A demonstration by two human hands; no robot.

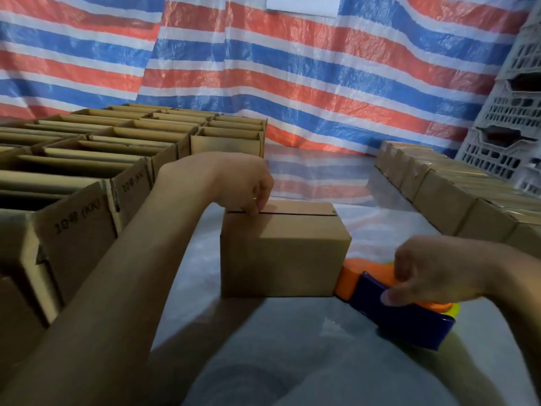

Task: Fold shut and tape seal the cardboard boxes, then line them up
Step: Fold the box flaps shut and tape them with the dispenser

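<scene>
Closed cardboard box [281, 256] sits centre frame on the sheeted surface [380, 230], flaps folded down, seam [298, 213] bare, no tape on it yet as far as I can see. My left hand [243, 183] is on top at the seam's left end, fingers bent, tips pressing the flaps. The thumb is hidden, so I can't tell if it pinches the edge. My right hand [424, 271] is wrapped round the tape dispenser [404, 320], lower right, its orange nose touching the box's right side low down.

Risks, as I judge them:
- The flaps may spring up if the left hand eases off.
- The tape may run off the seam, since the dispenser starts low on the side.
- The light box may slide left under the dispenser's push.

Open boxes [87, 159] fill the left of the frame, and the sealed row [445, 197] is on the right.
</scene>
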